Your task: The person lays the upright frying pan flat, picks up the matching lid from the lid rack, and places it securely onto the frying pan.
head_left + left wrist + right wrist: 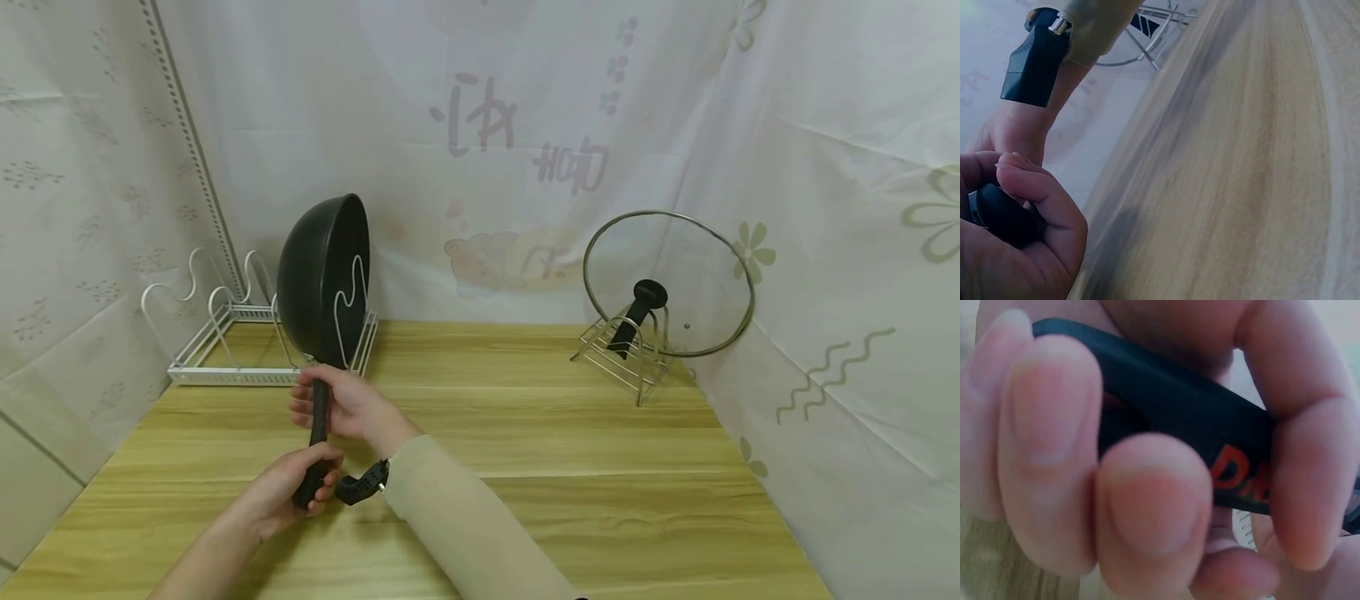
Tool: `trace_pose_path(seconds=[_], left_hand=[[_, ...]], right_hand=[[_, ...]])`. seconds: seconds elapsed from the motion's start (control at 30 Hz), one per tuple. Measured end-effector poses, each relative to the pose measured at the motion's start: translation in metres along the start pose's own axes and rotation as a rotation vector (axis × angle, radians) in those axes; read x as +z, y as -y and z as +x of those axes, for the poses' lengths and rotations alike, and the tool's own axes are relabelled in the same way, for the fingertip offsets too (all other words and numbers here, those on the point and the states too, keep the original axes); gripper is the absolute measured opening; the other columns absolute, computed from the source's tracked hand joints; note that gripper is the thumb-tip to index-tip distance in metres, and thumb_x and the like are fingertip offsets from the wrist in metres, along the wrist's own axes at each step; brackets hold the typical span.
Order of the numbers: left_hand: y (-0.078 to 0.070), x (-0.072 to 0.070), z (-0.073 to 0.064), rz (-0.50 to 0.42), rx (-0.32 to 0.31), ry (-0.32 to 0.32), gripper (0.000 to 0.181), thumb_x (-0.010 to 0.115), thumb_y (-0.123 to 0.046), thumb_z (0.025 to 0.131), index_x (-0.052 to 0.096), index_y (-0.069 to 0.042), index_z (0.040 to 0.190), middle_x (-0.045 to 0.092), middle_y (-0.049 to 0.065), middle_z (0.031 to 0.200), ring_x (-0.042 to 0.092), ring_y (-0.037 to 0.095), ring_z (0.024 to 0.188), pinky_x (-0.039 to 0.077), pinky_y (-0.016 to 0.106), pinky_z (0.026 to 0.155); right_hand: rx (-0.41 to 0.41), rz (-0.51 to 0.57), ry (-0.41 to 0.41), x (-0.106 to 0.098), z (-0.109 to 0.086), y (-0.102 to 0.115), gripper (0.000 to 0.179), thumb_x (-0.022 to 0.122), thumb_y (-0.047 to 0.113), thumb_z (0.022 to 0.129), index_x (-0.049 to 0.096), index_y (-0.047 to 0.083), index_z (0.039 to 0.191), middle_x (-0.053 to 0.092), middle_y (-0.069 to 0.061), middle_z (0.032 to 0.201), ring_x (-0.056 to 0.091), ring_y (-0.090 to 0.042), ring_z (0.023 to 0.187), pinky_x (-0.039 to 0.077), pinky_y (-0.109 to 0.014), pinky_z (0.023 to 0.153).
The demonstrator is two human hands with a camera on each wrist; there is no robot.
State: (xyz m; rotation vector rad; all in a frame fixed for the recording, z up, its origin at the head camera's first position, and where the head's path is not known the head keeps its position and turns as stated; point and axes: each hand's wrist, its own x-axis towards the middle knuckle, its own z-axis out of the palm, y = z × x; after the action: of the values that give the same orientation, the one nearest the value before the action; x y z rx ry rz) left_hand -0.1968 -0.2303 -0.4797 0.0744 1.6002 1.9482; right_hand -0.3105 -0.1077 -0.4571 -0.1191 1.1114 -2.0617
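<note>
A black wok (303,283) stands on its side at the right end of a white wire dish rack (240,377), its open face turned right. One wavy divider (352,304) shows in front of that face. The long handle (320,408) points down toward me. Close below the wok's body, my right hand (358,406) wraps round the handle, thumb across the near side. My left hand (273,493) grips the handle's lower end, fingers curled over it. In the right wrist view, red letters (1235,472) mark the handle between the fingers.
At the back right a glass lid (712,283) with a black knob (649,293) leans in a small metal wire stand (640,367). Printed curtains (420,167) hang behind and beside the wooden table (540,442). More wavy dividers (150,292) rise left of the wok.
</note>
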Motion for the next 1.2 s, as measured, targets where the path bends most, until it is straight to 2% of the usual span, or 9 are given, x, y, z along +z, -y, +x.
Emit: trace_pose_path(seconds=[0.13,0.4,0.5,0.6,0.73,0.83,0.93,1.03,1.2], left_hand=[[0.001,-0.002,0.0,-0.007,-0.005,0.004,0.035,0.043,-0.023,0.114,0.063,-0.022,0.086,0.059,-0.013,0.076,0.053,0.001,0.062,0.043,0.019,0.056],[-0.001,-0.005,0.0,-0.022,0.011,0.03,0.035,0.042,-0.024,0.115,0.063,-0.023,0.087,0.059,-0.013,0.077,0.053,0.001,0.063,0.044,0.019,0.058],[-0.002,-0.005,0.001,-0.042,0.012,0.028,0.035,0.042,-0.023,0.115,0.063,-0.024,0.087,0.058,-0.013,0.077,0.052,0.001,0.062,0.043,0.018,0.057],[-0.002,-0.004,0.001,-0.065,0.004,0.022,0.036,0.041,-0.022,0.114,0.063,-0.026,0.086,0.057,-0.013,0.076,0.052,0.0,0.06,0.045,0.018,0.057],[-0.001,-0.004,0.004,-0.103,0.007,0.035,0.037,0.04,-0.022,0.114,0.064,-0.026,0.085,0.056,-0.012,0.076,0.051,0.001,0.06,0.046,0.018,0.058],[-0.001,-0.005,0.005,-0.142,0.022,0.064,0.038,0.039,-0.021,0.114,0.062,-0.025,0.085,0.055,-0.012,0.075,0.049,0.001,0.06,0.044,0.018,0.058],[0.0,-0.006,0.007,-0.188,0.04,0.106,0.037,0.035,-0.021,0.114,0.058,-0.024,0.085,0.054,-0.013,0.074,0.045,0.001,0.059,0.041,0.017,0.057],[0.002,-0.006,0.008,-0.22,0.055,0.127,0.037,0.033,-0.02,0.114,0.055,-0.024,0.086,0.053,-0.013,0.072,0.043,0.001,0.058,0.039,0.016,0.055],[0.005,-0.004,0.009,-0.25,0.072,0.098,0.037,0.034,-0.02,0.115,0.055,-0.024,0.084,0.053,-0.014,0.067,0.043,0.0,0.052,0.037,0.016,0.051]], right_hand=[[0.0,0.008,0.01,0.001,0.0,-0.001,0.023,0.061,0.029,0.11,0.072,0.016,0.095,0.073,0.002,0.092,0.073,-0.014,0.086,0.059,-0.036,0.094],[-0.009,0.008,0.018,0.001,0.005,-0.001,0.02,0.066,0.029,0.107,0.074,0.016,0.094,0.074,0.002,0.089,0.074,-0.013,0.082,0.061,-0.032,0.084],[0.006,0.007,0.012,0.003,0.006,-0.002,0.021,0.067,0.029,0.106,0.074,0.018,0.09,0.074,0.003,0.088,0.074,-0.013,0.082,0.061,-0.041,0.103],[0.022,0.016,0.006,0.004,0.008,-0.003,0.024,0.067,0.029,0.107,0.074,0.019,0.086,0.074,0.003,0.088,0.075,-0.013,0.083,0.048,-0.051,0.123],[0.022,0.032,0.006,0.004,0.009,-0.004,0.026,0.064,0.028,0.109,0.073,0.019,0.087,0.075,0.002,0.089,0.076,-0.013,0.083,0.041,-0.053,0.128],[0.023,0.029,0.018,0.002,0.011,-0.004,0.025,0.062,0.029,0.111,0.071,0.02,0.089,0.075,0.004,0.088,0.076,-0.01,0.082,0.054,-0.045,0.118],[0.029,0.034,0.043,-0.001,0.013,-0.005,0.028,0.06,0.033,0.113,0.069,0.02,0.089,0.075,0.007,0.084,0.075,-0.007,0.078,0.064,-0.032,0.093],[0.024,0.038,0.079,-0.004,0.015,-0.005,0.034,0.057,0.037,0.115,0.065,0.02,0.086,0.073,0.009,0.08,0.074,-0.004,0.074,0.064,-0.026,0.076],[0.027,0.026,0.135,-0.007,0.014,-0.006,0.042,0.053,0.043,0.116,0.058,0.022,0.08,0.062,0.012,0.075,0.064,0.0,0.066,0.058,-0.02,0.068]])
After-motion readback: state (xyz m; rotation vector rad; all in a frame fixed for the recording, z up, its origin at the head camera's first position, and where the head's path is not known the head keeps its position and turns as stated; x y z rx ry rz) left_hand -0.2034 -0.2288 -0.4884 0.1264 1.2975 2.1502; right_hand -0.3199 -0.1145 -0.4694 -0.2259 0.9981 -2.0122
